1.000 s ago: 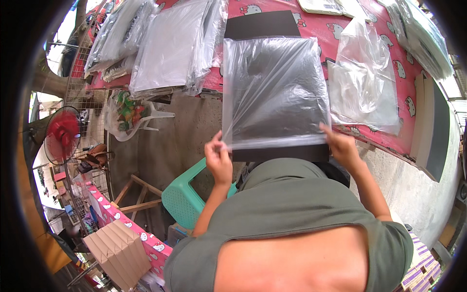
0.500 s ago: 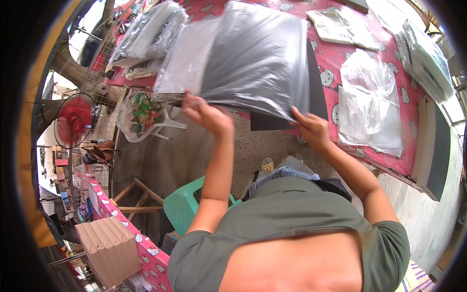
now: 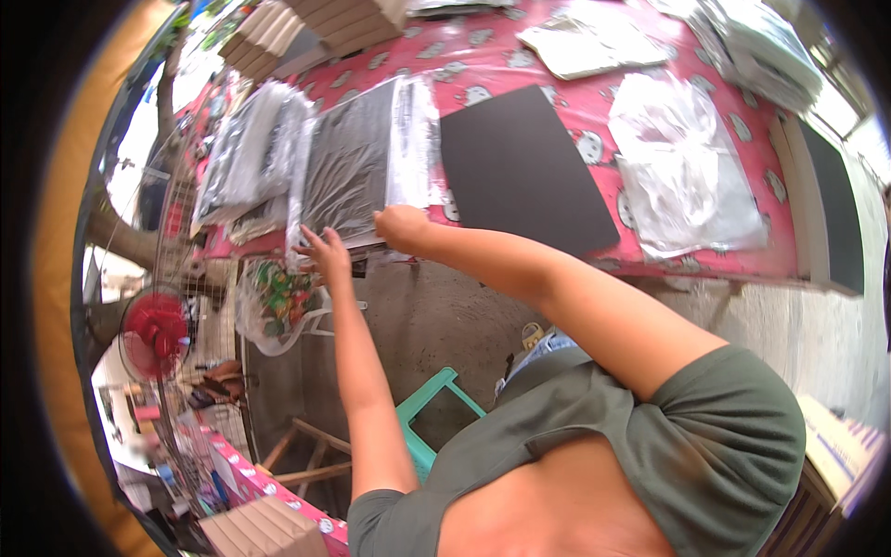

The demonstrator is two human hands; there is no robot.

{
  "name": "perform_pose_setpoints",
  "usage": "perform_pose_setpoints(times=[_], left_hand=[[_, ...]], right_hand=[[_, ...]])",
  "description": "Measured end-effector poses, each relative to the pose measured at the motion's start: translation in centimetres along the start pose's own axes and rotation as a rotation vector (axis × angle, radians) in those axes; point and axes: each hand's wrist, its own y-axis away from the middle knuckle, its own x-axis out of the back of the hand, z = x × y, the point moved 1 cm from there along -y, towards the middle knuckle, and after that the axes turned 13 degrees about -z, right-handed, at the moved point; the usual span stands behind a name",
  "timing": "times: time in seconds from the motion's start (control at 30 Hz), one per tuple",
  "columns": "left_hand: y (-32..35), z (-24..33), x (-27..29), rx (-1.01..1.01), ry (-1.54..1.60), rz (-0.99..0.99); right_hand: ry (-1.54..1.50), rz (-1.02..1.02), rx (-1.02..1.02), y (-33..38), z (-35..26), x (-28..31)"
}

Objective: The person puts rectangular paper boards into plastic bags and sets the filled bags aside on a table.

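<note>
A black sheet in a clear plastic sleeve (image 3: 348, 153) lies on the left part of the table, its plastic wrinkled and shiny. At its near left corner is my left hand (image 3: 327, 257), open with the fingers spread over the edge. My right hand (image 3: 404, 228) is closed at the near right corner, pinching the sleeve's edge. Under and beside this sleeve shows more clear plastic (image 3: 415, 139). To the right, a bare black board (image 3: 527, 167) lies flat, apart from both hands.
Plastic-wrapped packs (image 3: 251, 153) are stacked at the left. Clear plastic bags (image 3: 687, 176) lie to the right on the pink patterned tablecloth (image 3: 483, 60). A black-faced board stack (image 3: 821, 204) stands at the right edge. Below are a green stool (image 3: 432, 399) and a red fan (image 3: 153, 334).
Both hands have moved left with the sleeved black sheet, which now lies on the left plastic pile. The bare black board is uncovered. My left hand has opened.
</note>
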Motion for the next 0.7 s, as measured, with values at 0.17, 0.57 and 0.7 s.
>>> perform_pose_setpoints(times=[0.17, 0.57, 0.7], left_hand=[[2.4, -2.7, -3.2, -0.006, -0.156, -0.075], [19.3, 13.0, 2.8, -0.915, 0.64, -0.405], [24.6, 15.9, 3.7, -1.26, 0.422, -0.779]], right_hand=[[-0.04, -0.15, 0.036, 12.6, -2.4, 7.5], [0.544, 0.275, -0.637, 37.4, 20.9, 11.5], [-0.052, 0.27, 0.011, 31.3, 3.6, 12.4]])
